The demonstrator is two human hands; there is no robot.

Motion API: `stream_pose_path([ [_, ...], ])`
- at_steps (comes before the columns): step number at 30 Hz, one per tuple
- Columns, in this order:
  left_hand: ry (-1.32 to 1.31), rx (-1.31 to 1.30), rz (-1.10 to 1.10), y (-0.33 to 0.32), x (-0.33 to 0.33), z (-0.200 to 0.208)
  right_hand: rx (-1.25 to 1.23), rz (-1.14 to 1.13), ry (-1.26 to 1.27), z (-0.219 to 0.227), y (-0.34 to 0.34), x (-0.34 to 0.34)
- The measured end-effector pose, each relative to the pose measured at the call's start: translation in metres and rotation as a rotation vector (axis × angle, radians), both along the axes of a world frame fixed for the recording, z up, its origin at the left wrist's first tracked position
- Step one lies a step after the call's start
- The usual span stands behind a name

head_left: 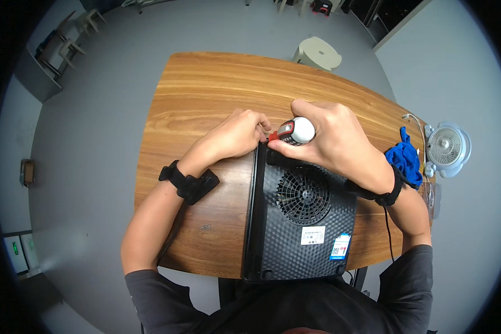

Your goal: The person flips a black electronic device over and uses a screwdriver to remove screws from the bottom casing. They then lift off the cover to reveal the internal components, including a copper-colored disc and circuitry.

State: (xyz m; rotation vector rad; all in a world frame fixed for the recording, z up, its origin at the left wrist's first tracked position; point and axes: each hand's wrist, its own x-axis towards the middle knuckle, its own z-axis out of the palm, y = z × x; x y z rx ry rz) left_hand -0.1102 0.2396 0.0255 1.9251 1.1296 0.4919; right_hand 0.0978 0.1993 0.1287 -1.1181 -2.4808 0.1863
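A black appliance [328, 245] with a textured casing, a round fan grille [305, 196] and two labels lies on the table in front of me. It looks like an induction cooker turned underside up. My right hand [331, 131] is wrapped round the thick handle of a screwdriver [295, 131], coloured red, black and white. The screwdriver's tip reaches the appliance's far left corner. There, my left hand [240, 132] has its fingertips pinched together close to the tip; what they hold, if anything, is hidden.
The wooden table [189, 111] carries a crumpled blue cloth [404, 158] at its right side. Beside the cloth stand a small white fan [446, 146] and a cable. A pale stool [318, 54] is past the far edge. Black bands with attached devices circle both wrists.
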Motion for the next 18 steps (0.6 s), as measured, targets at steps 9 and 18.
stream_pose_path([
  [9, 0.23, -0.153, 0.054, 0.001, 0.012, 0.033, -0.027, -0.016, -0.05, 0.002, -0.002, -0.002],
  [18, 0.135, -0.185, 0.077, 0.018, 0.018, 0.006, -0.201, 0.04, 0.041, 0.005, -0.002, -0.002],
])
